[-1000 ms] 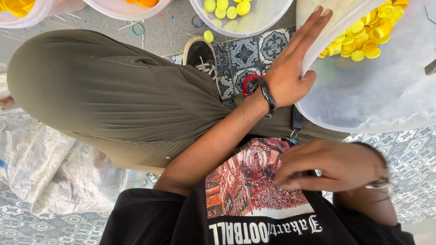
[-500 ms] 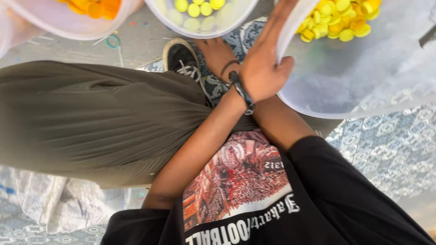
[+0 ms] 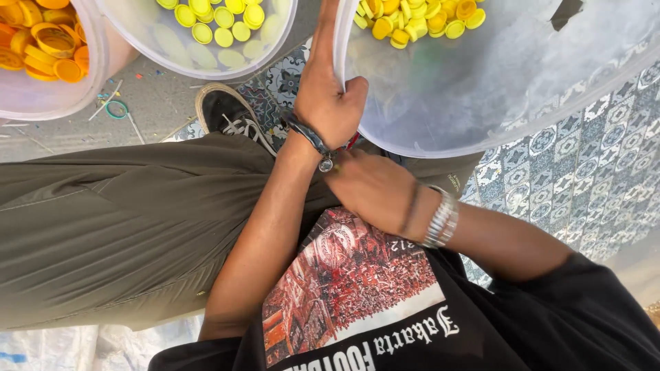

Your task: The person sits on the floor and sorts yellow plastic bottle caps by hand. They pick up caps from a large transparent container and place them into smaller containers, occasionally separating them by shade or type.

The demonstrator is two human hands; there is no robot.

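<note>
Left hand point(image 3: 330, 103): fingers curled and clamped over the near rim of the big tub, thumb inside the wall, knuckles outward; dark cord bracelet with a small round charm on the wrist.
Right hand point(image 3: 375, 189): just below the left wrist, close under the tub's bottom edge, back of the hand upward; fingertips tucked out of sight toward the lap, so cannot tell whether spread or closed, nor whether anything held.
Big tub point(image 3: 495, 89): translucent white plastic, upper right, tilted toward the body, resting partly over the lap and partly over the patterned floor.
Yellow caps point(image 3: 419, 20): heaped at the far end inside the big tub, well apart from the gripping fingers; near half of the tub bare.
Second tub point(image 3: 206, 58): same plastic, top centre, left of the gripping hand, holding pale yellow-green caps point(image 3: 213, 20).
Third tub point(image 3: 75, 82): top left corner, filled with orange caps point(image 3: 41, 45).
Wrist band point(image 3: 440, 220): silver metal links on the right wrist, beside a thin dark band.
Trouser leg point(image 3: 117, 227): olive cloth, stretched across the left half, under the left forearm.
Shoe point(image 3: 227, 113): dark with white laces, between the second tub and the trouser leg.
Shirt point(image 3: 385, 316): black with a red and white print, bottom centre.
Floor point(image 3: 584, 165): blue and white patterned tiles at right, grey concrete at upper left.
</note>
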